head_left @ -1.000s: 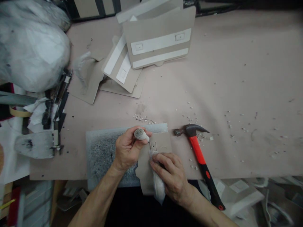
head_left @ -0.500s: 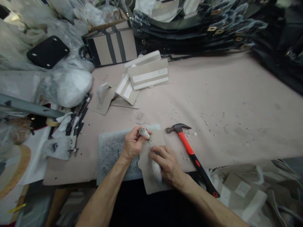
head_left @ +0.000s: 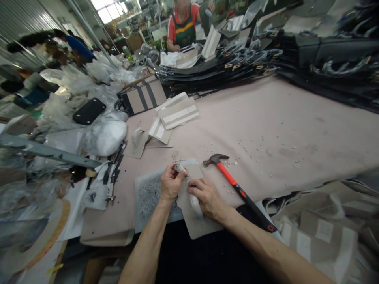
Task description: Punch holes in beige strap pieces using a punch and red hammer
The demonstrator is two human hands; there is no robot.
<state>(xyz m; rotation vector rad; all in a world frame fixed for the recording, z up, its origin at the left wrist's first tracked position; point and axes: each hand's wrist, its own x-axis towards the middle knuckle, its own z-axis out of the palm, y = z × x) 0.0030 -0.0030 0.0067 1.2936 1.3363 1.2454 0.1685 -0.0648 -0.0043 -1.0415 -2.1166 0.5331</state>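
Note:
My left hand (head_left: 170, 184) is closed round a short cylinder wrapped in white (head_left: 179, 168), its round metallic end facing up. The lower end stands over the upper part of a beige panel (head_left: 195, 228). A white, plastic-wrapped strip, like a bag handle (head_left: 195, 206), lies along this panel. My right hand (head_left: 209, 198) bends over the strip, thumb and fingers closed on its upper end near the cylinder; the exact grip is partly hidden. Under the panel is a grey, pitted board (head_left: 149, 197). A claw hammer (head_left: 226, 173) with a red and black handle lies to the right.
More beige panels (head_left: 177, 114) lie farther back on the table (head_left: 284, 130), with small bits scattered about. Black bag pieces (head_left: 213, 75) are piled behind. Plastic bags (head_left: 109, 136) and thin tools (head_left: 117, 165) sit at the left. A person in an apron (head_left: 185, 29) is across the table.
The view has tipped up and turned, bringing the room and people behind the table into sight. Both hands keep nearly the same hold on the cylinder and strip; the hammer lies still.

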